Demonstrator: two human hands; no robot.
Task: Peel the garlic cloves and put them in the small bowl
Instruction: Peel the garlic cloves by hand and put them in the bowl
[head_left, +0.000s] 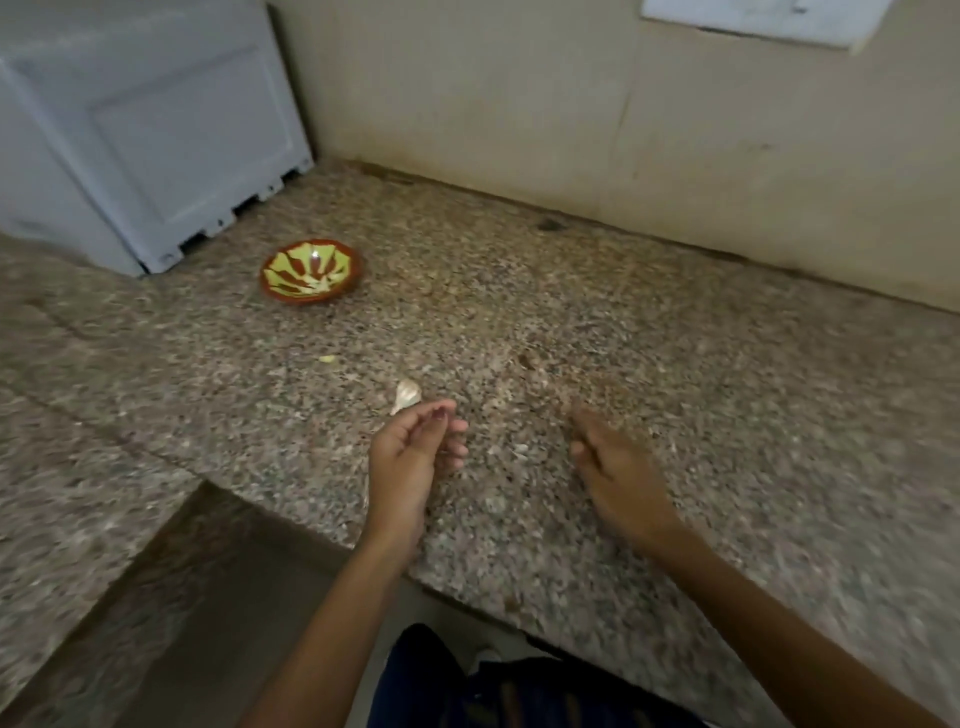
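Risk: the one unpeeled, papery white garlic clove (406, 395) lies on the speckled granite counter (675, 364) near its front edge, touching the left hand (410, 457); a knock could send it off.

Left fingers loosely curled, empty. Right hand (613, 467) blurred, cannot tell.

One red-and-yellow small bowl (311, 270), toward the back-left corner; contents unclear.

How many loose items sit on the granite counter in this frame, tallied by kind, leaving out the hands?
Small bowl, red-brown with a yellow-green pattern: 1
Unpeeled garlic clove: 1
Small yellowish piece, possibly peeled garlic, too small to be sure: 1
Pale scrap, probably garlic skin, blurred: 1
Total: 4
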